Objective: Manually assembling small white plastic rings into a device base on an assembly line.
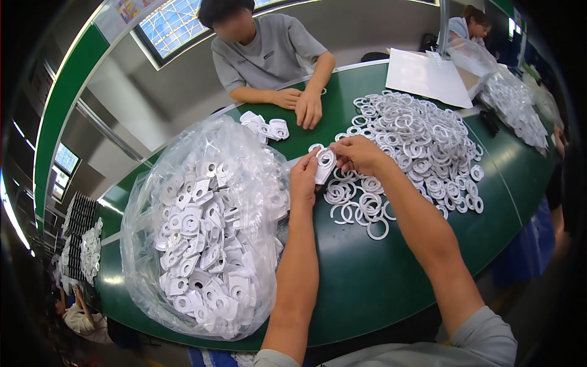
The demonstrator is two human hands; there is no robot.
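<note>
In front of me, over the green table, my left hand [304,175] grips a small white plastic part [323,174] with a round opening. A white ring [332,160] appears to lie against its face, around the opening. My right hand [362,154] is closed, thumb and fingers pinching at the ring's right edge. Whether the ring is seated in the part is too small to tell. Just right of my hands spreads a big heap of loose white rings [422,131]. To the left, a clear plastic bag [143,226] holds many similar white parts [211,251].
Across the green table [367,278] a person in a grey shirt [269,55] rests both hands near a few white parts [264,127]. A white sheet [425,76] and another filled clear bag [516,107] lie at the far right. Black stacked trays [78,235] stand far left.
</note>
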